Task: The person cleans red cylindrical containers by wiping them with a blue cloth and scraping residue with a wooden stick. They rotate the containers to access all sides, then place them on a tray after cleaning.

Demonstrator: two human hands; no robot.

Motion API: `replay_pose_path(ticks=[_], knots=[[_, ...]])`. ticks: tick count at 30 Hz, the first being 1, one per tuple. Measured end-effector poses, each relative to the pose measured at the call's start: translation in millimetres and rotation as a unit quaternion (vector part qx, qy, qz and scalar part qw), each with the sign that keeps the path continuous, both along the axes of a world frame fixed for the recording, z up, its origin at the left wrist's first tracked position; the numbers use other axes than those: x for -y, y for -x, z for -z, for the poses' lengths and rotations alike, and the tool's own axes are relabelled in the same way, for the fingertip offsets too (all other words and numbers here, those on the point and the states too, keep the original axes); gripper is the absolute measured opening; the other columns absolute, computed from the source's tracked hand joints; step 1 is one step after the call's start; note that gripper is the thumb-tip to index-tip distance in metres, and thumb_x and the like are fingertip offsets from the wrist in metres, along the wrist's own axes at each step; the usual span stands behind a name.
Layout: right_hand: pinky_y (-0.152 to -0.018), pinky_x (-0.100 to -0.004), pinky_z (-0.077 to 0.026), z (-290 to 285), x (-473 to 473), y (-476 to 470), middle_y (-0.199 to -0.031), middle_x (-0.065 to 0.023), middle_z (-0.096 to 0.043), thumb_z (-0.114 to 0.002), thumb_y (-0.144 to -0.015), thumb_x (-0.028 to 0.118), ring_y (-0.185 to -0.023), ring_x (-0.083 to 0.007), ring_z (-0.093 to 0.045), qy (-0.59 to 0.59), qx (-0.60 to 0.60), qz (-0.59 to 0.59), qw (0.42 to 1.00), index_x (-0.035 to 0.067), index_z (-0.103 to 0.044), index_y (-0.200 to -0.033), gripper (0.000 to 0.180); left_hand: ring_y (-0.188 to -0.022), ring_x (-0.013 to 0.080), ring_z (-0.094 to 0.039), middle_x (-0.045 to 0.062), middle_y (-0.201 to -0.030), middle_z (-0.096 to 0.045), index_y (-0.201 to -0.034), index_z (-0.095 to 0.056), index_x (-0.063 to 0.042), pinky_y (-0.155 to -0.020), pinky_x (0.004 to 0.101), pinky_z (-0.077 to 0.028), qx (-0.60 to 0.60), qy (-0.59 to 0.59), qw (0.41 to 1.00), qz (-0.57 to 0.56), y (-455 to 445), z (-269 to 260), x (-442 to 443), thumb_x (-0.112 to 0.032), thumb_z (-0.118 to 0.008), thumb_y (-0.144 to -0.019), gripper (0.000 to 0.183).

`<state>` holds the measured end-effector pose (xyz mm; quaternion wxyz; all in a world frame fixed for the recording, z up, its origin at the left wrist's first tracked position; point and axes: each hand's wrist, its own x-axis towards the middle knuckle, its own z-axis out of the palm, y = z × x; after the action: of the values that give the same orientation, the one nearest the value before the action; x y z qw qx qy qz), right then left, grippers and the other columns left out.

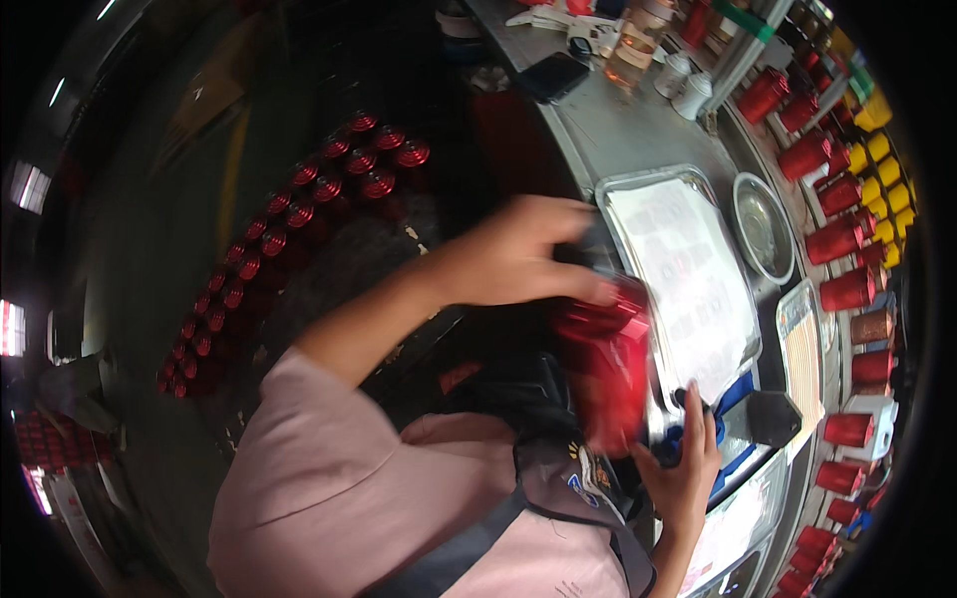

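My left hand (542, 250), blurred, reaches across the upper end of a shiny red metal canister (609, 374). Its thumb lies on the canister's red top, and a dark part that I cannot make out shows between the fingers. The canister is tilted in front of my apron (546, 448). By its lower end is my right hand (684, 456), fingers apart, with the thumb close to or touching the base. A small black knob-like thing (680, 396) lies beside the right fingertips. Just beyond is a metal tray (620, 179) lined with white printed sheets (680, 261).
A metal bowl (762, 228), a tray of pale sticks (801, 359), a blue cloth (736, 396) and a phone (553, 75) are on the metal bench (583, 134). Red canisters (834, 239) line its far side. Rows of red ribbed tops (299, 213) stand left.
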<state>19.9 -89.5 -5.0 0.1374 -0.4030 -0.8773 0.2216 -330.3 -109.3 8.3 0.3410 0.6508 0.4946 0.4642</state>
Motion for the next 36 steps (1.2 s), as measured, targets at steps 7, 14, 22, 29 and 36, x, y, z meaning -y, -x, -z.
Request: replay_pose_path(ticks=[7,14,22,29,36], knots=[[-0.047,-0.0206,-0.028,-18,-17,-22,-0.111,-0.0085,-0.066,-0.080,-0.071,0.004,-0.053,-0.0039,-0.036,0.065,-0.060,0.144,0.986,0.012,-0.042,-0.153,0.090,-0.081,0.0375,-0.059,0.016,-0.085,-0.059,-0.076,-0.059,0.000,-0.071,0.0452,-0.048,-0.383,0.015,0.802,-0.459,141,115,126,-0.018,-0.079,-0.076,0.027],[-0.054,-0.0142,-0.036,-23,-8,-152,-0.126,-0.0033,-0.062,-0.065,-0.092,0.003,-0.081,-0.0028,-0.053,0.081,-0.030,0.287,0.954,0.007,-0.045,-0.151,0.062,-0.092,0.0416,-0.063,0.019,-0.094,-0.066,-0.082,-0.064,-0.004,-0.080,0.0514,-0.050,-0.462,0.170,0.644,-0.585,292,286,176,-0.030,-0.075,-0.082,0.028],[-0.052,-0.0197,-0.042,-24,10,-102,-0.097,-0.0073,-0.068,-0.071,-0.076,-0.007,-0.062,-0.0042,-0.054,0.132,-0.083,0.362,0.919,0.003,-0.053,-0.143,0.069,-0.095,0.0421,-0.065,0.022,-0.103,-0.068,-0.100,-0.066,-0.002,-0.078,0.0505,-0.052,-0.370,0.245,0.622,-0.645,293,324,171,-0.027,-0.075,-0.085,0.031],[-0.051,-0.0216,-0.036,-19,11,-96,-0.094,-0.0050,-0.068,-0.077,-0.078,0.002,-0.055,-0.0036,-0.040,0.142,-0.137,0.339,0.920,0.005,-0.060,-0.136,0.061,-0.079,0.0204,-0.069,0.010,-0.091,-0.072,-0.100,-0.067,-0.001,-0.070,0.0337,-0.053,-0.066,-0.095,0.849,-0.515,174,173,-14,-0.020,-0.069,-0.095,0.019],[-0.054,-0.0235,-0.039,17,22,-142,-0.096,-0.0066,-0.069,-0.080,-0.079,0.010,-0.056,-0.0070,-0.042,0.090,-0.180,0.329,0.923,0.006,-0.061,-0.135,0.059,-0.092,0.0238,-0.069,0.014,-0.099,-0.070,-0.108,-0.064,0.000,-0.081,0.0350,-0.053,-0.033,-0.262,0.960,-0.094,-131,29,-260,-0.015,-0.077,-0.086,0.030]])
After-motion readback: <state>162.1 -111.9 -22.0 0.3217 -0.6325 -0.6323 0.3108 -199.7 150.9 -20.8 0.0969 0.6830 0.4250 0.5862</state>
